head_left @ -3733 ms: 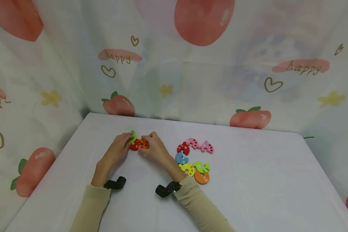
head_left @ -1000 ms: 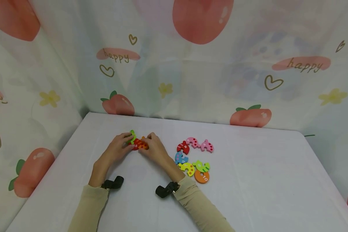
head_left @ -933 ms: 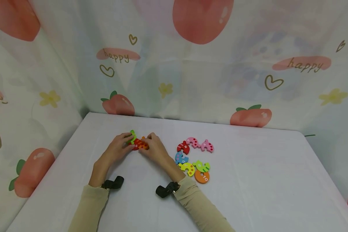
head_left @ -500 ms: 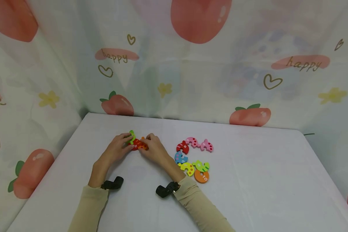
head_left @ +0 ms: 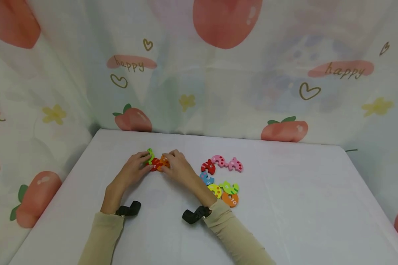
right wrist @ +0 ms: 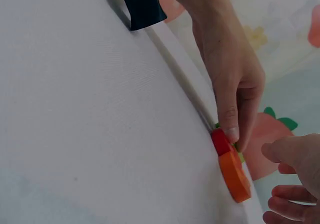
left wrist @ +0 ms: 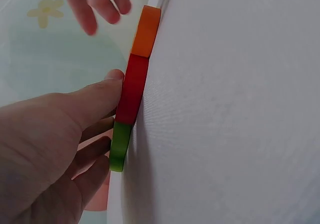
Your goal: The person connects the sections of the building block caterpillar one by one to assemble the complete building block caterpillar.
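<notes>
Three flat animal-shaped number puzzle pieces lie joined near the back left of the table: a green piece [left wrist: 121, 146], a red piece [left wrist: 133, 89] marked 2, and an orange spotted piece [left wrist: 146, 32]. My left hand [head_left: 132, 170] rests on them, thumb pressing the red piece's face and the other fingers at the green one. Over the orange end is my right hand [head_left: 182, 172]. In the right wrist view, its fingers [right wrist: 295, 151] are spread and apart from the pieces, holding nothing.
Right of my right hand, more puzzle pieces lie in a curved chain: two pink pieces [head_left: 235, 165], a red striped piece [head_left: 208, 167], a blue piece [head_left: 207, 179], a yellow piece [head_left: 215, 190], a green striped piece [head_left: 230, 187] and an orange piece [head_left: 230, 200] marked 10. A patterned curtain [head_left: 225, 92] hangs behind.
My left thumb has come onto the red piece, and the orange piece has been worked against it. My right hand has just let go of the orange piece and shifted slightly right.
</notes>
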Action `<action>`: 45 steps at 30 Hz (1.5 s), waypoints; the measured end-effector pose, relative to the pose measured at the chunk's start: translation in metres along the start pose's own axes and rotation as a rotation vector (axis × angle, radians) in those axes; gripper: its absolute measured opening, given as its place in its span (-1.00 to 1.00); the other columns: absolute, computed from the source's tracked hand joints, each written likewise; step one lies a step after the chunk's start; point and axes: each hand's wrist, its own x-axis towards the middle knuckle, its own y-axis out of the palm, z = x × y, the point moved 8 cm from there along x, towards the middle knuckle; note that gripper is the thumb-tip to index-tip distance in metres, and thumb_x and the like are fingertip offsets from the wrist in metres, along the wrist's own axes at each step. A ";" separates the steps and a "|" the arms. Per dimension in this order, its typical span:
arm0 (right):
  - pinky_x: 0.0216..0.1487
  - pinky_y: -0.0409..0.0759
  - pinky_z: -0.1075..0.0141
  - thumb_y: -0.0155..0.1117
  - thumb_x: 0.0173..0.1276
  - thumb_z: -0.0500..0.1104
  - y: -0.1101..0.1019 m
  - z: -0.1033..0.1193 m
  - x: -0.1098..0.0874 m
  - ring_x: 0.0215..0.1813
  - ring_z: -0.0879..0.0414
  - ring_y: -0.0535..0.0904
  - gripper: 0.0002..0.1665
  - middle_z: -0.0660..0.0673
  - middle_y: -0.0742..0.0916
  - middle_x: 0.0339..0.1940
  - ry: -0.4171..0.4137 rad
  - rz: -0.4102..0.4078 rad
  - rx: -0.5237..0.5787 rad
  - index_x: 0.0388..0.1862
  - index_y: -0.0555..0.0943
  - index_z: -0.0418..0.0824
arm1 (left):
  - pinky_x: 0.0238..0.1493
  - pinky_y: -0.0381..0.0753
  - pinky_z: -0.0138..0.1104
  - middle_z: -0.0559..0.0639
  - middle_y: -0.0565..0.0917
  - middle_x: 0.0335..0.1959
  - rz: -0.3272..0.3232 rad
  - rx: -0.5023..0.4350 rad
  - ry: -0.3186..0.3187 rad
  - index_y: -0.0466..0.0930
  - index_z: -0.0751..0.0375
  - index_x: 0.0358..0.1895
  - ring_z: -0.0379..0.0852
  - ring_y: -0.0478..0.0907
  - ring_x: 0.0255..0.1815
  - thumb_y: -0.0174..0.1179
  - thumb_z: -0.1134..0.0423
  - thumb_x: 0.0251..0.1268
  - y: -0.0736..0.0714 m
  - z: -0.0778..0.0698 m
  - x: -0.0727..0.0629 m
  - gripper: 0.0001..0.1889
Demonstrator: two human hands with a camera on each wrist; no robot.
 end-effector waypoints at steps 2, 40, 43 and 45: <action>0.17 0.60 0.21 0.27 0.37 -0.05 -0.011 0.004 -0.005 0.16 -0.03 0.51 -0.45 -0.21 0.58 0.16 -0.026 -0.006 0.019 0.29 0.51 -0.21 | 0.41 0.27 0.15 0.27 0.37 0.40 0.012 0.008 -0.017 0.41 0.33 0.32 0.29 0.26 0.43 0.21 0.18 0.34 0.001 0.000 0.000 -0.46; 0.34 0.35 -0.26 0.32 0.31 -0.11 -0.115 -0.164 -0.108 0.43 -0.28 0.30 -0.40 -0.29 0.44 0.42 0.083 0.054 0.006 0.30 0.48 -0.27 | 0.39 0.34 0.08 0.37 0.22 0.47 0.035 0.141 -0.212 0.21 0.54 0.38 0.24 0.17 0.50 0.22 -0.17 0.26 0.017 -0.032 -0.001 -0.11; 0.35 0.36 -0.23 0.27 0.32 -0.23 -0.114 -0.164 -0.109 0.42 -0.29 0.32 -0.53 -0.30 0.46 0.40 0.078 0.073 0.030 0.21 0.53 -0.29 | 0.43 0.30 0.07 0.35 0.20 0.48 0.041 0.116 -0.213 0.19 0.51 0.40 0.24 0.15 0.51 0.22 -0.15 0.26 0.015 -0.030 -0.001 -0.11; 0.37 0.37 -0.19 0.22 0.30 -0.31 -0.114 -0.164 -0.109 0.41 -0.28 0.35 -0.61 -0.31 0.48 0.38 0.073 0.085 0.054 0.12 0.56 -0.29 | 0.45 0.27 0.07 0.33 0.19 0.48 0.045 0.095 -0.209 0.18 0.49 0.41 0.24 0.14 0.51 0.23 -0.14 0.26 0.014 -0.028 -0.001 -0.12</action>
